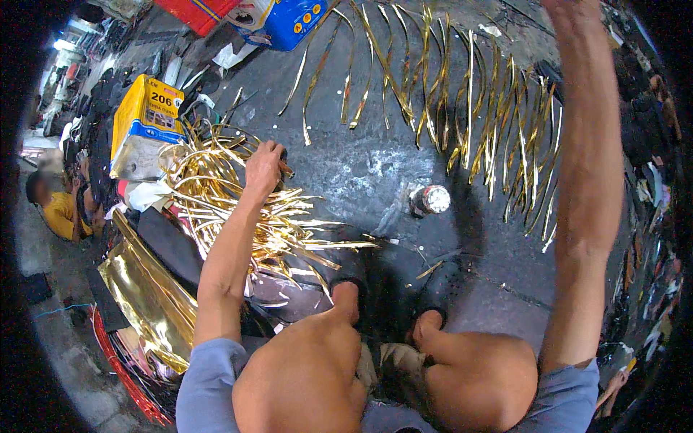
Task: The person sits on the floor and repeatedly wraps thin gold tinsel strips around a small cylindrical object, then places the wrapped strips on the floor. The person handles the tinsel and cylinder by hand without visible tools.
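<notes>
My left hand [265, 168] is closed, fingers curled over a small dark thing with a brownish end, too hidden to name. It rests at the edge of a tangled heap of shiny gold strips [216, 166]. My right hand [572, 4] reaches far forward to the top edge; its fingers are cut off from sight. Left of that forearm, a long row of separate gold strips [469, 101] lies fanned over the dark floor [346, 169]. A small can with a white-smeared top [434, 199] stands between the row and my feet.
A yellow and blue tin [148, 119] stands at the left behind the heap. Gold sheet [148, 296] and a bundle of red strips [119, 357] lie at the lower left. A blue container [281, 23] is at the top. Another person in yellow [61, 213] sits far left.
</notes>
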Motion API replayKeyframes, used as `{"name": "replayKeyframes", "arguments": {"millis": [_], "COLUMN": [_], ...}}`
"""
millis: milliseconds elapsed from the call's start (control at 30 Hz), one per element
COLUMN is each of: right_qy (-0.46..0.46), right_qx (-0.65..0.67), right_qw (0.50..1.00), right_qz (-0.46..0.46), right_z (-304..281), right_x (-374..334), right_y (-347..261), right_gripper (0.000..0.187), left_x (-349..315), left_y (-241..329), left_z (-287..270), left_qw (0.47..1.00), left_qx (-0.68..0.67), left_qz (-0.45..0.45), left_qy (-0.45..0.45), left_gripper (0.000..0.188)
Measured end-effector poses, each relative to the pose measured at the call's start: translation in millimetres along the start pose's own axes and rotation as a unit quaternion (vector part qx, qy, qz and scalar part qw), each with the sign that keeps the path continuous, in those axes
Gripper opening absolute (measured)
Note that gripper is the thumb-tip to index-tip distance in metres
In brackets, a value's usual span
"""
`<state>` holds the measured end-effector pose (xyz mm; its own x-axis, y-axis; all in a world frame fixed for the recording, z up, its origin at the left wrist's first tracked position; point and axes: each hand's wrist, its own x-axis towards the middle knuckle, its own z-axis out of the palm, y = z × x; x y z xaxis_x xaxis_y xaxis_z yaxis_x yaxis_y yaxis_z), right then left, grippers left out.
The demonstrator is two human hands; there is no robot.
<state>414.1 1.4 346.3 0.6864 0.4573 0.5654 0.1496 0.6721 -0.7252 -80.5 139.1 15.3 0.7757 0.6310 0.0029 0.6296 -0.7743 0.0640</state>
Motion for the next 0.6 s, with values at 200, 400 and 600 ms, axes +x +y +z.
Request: {"name": "replayKeyframes", "arguments": {"millis": [200, 400, 600], "right_qy": [0.089, -0.136, -0.254], "right_qx": [-0.233, -0.237, -0.414], "right_qw": [0.96, 0.824, 0.823], "right_qz": [0.127, 0.497, 0.295], "right_z": [15.4, 24.9, -82.8], "right_x": [-121.0, -299.1, -311.9], "right_y": [163.0, 166.5, 50.2], "right_gripper": [0.022, 0.018, 0.01], "left_x": [-4.8, 4.7, 16.7], "left_y": [-26.5, -36.7, -2.6], "left_z": [12.3, 2.7, -28.3], "left_qw": [0.993, 0.977, 0.984], "left_qx": [0.07, 0.104, -0.018], "left_qz": [0.089, 0.182, 0.137], "left_qy": [-0.043, -0.039, -0.115], "left_gripper": [0.025, 0.011, 0.017]}}
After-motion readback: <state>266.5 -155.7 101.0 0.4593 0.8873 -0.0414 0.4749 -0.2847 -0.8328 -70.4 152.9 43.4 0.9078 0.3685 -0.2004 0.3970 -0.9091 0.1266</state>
